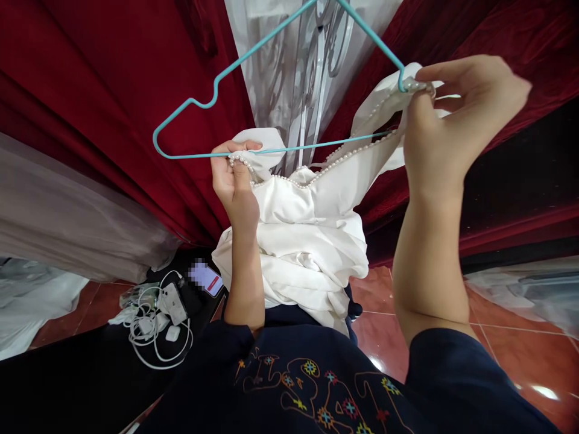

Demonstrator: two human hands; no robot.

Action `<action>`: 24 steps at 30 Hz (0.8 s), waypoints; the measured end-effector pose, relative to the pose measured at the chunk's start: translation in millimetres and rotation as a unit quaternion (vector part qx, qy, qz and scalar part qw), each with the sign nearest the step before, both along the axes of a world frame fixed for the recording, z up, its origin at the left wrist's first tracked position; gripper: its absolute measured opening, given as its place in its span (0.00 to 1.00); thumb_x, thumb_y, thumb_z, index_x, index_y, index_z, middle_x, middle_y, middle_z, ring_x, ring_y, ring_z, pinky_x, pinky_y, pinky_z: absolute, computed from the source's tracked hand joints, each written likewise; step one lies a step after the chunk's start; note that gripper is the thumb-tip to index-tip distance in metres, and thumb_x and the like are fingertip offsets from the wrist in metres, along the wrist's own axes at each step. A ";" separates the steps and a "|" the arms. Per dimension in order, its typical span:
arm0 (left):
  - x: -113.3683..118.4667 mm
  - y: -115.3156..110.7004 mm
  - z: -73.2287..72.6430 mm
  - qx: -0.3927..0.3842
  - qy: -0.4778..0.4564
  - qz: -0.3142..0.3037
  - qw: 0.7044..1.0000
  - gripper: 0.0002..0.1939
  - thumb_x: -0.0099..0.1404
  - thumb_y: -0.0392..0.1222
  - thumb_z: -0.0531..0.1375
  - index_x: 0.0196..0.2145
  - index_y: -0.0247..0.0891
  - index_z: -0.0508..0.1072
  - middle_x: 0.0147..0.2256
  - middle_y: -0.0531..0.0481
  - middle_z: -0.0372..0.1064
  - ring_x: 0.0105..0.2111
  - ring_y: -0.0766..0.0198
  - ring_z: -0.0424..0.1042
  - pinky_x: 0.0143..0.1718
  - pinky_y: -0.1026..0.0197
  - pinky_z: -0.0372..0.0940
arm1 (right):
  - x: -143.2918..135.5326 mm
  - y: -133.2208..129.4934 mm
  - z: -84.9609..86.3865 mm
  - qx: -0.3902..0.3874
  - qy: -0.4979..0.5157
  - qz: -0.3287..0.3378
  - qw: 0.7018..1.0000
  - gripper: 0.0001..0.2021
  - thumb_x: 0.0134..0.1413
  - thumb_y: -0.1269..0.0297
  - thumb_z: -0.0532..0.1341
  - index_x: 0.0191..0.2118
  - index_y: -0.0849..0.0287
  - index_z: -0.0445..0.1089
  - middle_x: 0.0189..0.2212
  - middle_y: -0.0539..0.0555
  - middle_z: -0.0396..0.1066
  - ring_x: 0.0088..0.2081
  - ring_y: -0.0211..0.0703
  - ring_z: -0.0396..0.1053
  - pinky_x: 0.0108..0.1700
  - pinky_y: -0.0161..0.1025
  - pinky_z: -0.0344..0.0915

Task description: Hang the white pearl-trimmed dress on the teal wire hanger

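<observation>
A white satin dress (312, 241) with pearl beading along its neckline lies bunched across my lap. Above it is a light blue clothes hanger (257, 54), its hook out of the frame. My left hand (237, 181) pinches one beaded strap of the dress by the hanger's bottom bar. With my right hand (452, 114) I grip the other strap, which is looped around the hanger's right end. The hanger's left end is bare of fabric. Some fingertips of the right hand are hidden behind the strap.
On a black surface (81, 380) at lower left lie tangled white cables (156, 349), a white power bank or charger (172, 303) and a lit phone (207, 278). Red curtains (113, 78) hang behind, with pale metal bars (316, 78) between them. The floor is reddish tile (375, 325).
</observation>
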State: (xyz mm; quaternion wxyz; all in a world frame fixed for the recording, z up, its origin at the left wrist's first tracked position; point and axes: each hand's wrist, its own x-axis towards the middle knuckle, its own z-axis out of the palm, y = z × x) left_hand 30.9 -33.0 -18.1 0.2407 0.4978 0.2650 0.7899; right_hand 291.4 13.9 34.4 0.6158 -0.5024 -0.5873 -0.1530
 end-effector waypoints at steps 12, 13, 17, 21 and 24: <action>-15.2 16.5 -4.8 0.006 0.002 -0.024 1.000 0.16 0.72 0.59 0.65 0.42 0.48 0.69 0.41 0.50 0.75 0.48 0.56 0.76 0.55 0.56 0.70 | 62.6 -3.8 -52.5 -0.123 0.086 -0.036 0.988 0.12 0.46 0.84 0.65 0.33 0.60 0.79 0.26 0.53 0.77 0.26 0.38 0.74 0.29 0.35 0.65; -17.3 18.5 -7.1 0.003 0.005 -0.040 0.999 0.16 0.72 0.60 0.66 0.43 0.48 0.69 0.41 0.50 0.76 0.49 0.56 0.77 0.56 0.55 0.70 | 55.3 -15.3 -56.4 -0.137 0.056 0.017 0.989 0.12 0.47 0.82 0.66 0.34 0.58 0.80 0.28 0.53 0.78 0.27 0.38 0.74 0.30 0.35 0.66; -22.4 24.1 -15.0 -0.019 0.015 -0.085 0.996 0.18 0.69 0.61 0.68 0.44 0.49 0.70 0.44 0.50 0.77 0.51 0.55 0.77 0.59 0.53 0.71 | 17.9 -43.0 -48.1 -0.049 -0.034 0.100 0.993 0.11 0.54 0.74 0.63 0.40 0.55 0.80 0.36 0.54 0.76 0.34 0.38 0.72 0.35 0.38 0.67; -19.7 24.4 -16.9 -0.015 -0.005 -0.059 0.998 0.19 0.69 0.62 0.68 0.44 0.48 0.69 0.45 0.50 0.76 0.53 0.55 0.76 0.61 0.54 0.70 | 0.5 -30.7 -39.7 0.072 -0.059 0.069 0.993 0.08 0.52 0.71 0.66 0.38 0.56 0.82 0.32 0.55 0.65 0.36 0.42 0.66 0.36 0.41 0.63; -18.7 25.1 -18.1 -0.011 -0.010 -0.062 0.998 0.18 0.70 0.61 0.67 0.44 0.48 0.69 0.44 0.50 0.76 0.52 0.56 0.77 0.60 0.53 0.70 | 0.0 -24.0 -43.9 0.113 -0.051 0.063 0.990 0.05 0.52 0.68 0.67 0.36 0.57 0.80 0.35 0.57 0.66 0.38 0.44 0.68 0.33 0.41 0.62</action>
